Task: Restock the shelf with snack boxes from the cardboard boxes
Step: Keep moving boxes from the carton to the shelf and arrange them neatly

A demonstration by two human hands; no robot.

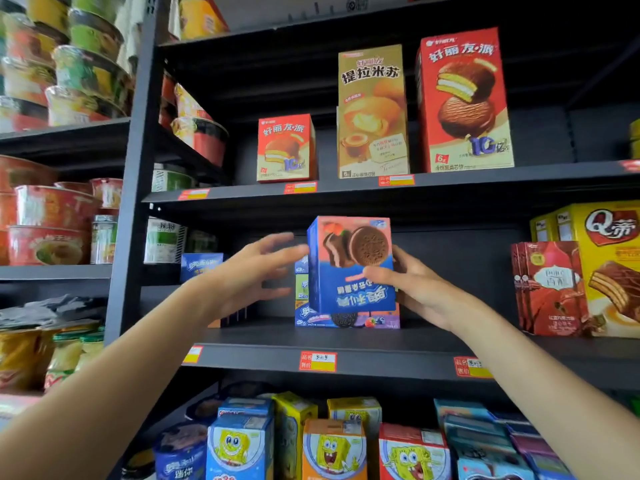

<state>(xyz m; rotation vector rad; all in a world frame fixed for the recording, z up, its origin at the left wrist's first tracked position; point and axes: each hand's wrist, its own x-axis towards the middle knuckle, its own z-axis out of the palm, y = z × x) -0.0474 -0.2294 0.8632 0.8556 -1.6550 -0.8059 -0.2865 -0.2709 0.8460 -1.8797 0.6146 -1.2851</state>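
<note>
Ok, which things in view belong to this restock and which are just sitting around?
In the job:
blue cookie box, upside down, in right hand
left hand, open
middle shelf

Just sitting there:
red pie boxes
noodle bowls
cartoon snack boxes

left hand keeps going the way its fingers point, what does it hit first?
Probably the left side of the blue cookie box that the right hand grips; the left hand fingertips are almost there, though depth is unclear.

Bright, even light falls from the front, leaving the recesses of the dark metal shelf (pixel 346 344) shadowed. The outstretched left hand (pixel 256 268) is motion-blurred. Wide-angle distortion bends uprights near the edges; corners look soft.
</note>
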